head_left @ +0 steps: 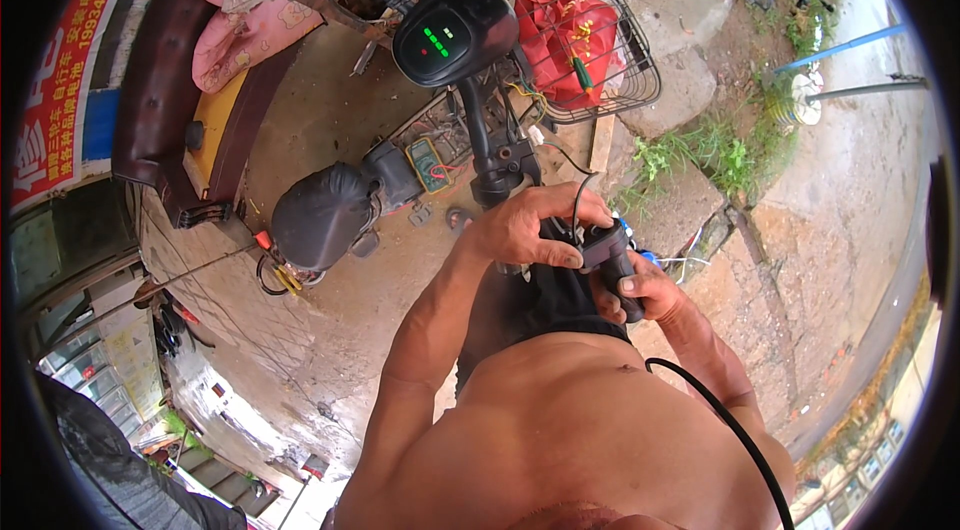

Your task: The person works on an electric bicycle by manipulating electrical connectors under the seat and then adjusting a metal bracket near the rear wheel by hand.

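An electric scooter's handlebar runs down from a dark display pod [455,33] lit with green marks. At its near end, my left hand [535,227] is closed on a black switch housing [600,248], with the thumb on its near side and fingers over the top. Just to the right, my right hand [648,288] wraps around the black handlebar grip [622,280], thumb on top; some of its fingers are hidden beneath. A thin black cable [577,198] loops up past my left fingers. Loose blue and white wires [685,260] show beyond my right hand.
A wire basket [640,80] holds a red bag [540,30] and a green-handled screwdriver [582,75]. A multimeter [430,165] lies beside the scooter's black seat [325,215]. Left stands a maroon sofa [150,120] with a pink cloth [245,40]. Weeds [725,155] grow at right along broken concrete.
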The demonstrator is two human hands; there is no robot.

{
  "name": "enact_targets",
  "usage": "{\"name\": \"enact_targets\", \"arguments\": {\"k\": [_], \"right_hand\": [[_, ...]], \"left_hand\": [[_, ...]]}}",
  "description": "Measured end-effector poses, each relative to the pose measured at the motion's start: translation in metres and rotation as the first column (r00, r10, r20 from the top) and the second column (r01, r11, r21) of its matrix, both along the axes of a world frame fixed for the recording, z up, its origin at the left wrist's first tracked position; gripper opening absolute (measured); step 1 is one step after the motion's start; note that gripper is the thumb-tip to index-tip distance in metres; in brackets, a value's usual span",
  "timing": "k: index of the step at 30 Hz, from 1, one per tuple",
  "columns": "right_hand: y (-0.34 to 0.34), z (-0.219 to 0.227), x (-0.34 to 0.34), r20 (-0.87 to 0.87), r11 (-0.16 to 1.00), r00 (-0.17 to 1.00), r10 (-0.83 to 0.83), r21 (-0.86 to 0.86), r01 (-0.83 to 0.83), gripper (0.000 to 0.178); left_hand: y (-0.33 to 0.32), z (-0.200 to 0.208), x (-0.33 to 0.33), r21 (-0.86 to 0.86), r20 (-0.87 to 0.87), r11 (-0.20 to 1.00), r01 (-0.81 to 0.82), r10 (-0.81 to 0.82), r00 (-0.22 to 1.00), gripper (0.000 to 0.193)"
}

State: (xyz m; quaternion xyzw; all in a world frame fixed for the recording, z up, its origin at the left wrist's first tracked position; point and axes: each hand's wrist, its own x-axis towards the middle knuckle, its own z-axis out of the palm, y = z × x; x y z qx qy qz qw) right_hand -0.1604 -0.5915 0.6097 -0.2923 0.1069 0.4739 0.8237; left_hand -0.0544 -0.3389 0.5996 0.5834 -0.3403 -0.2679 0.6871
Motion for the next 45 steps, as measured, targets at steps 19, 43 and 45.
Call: {"name": "enact_targets", "arguments": {"k": [19,43,45], "right_hand": [[0.001,-0.002,0.013,-0.183,0.966,0.974,0.135,0.244,-0.088,0.067],[0.001,0.0,0.017,-0.144,0.993,0.984,0.101,0.083,-0.09,0.06],[0.003,0.001,0.018,-0.139,0.995,0.986,0.093,0.052,-0.086,0.057]], "left_hand": [[0.004,0.008,0.001,0.008,-0.108,1.0,0.013,-0.012,0.994,0.074],[0.002,0.001,-0.004,0.009,-0.08,1.0,-0.014,0.015,0.997,0.072],[0.003,0.001,-0.005,0.019,-0.139,1.0,-0.015,0.018,0.99,0.071]]}}
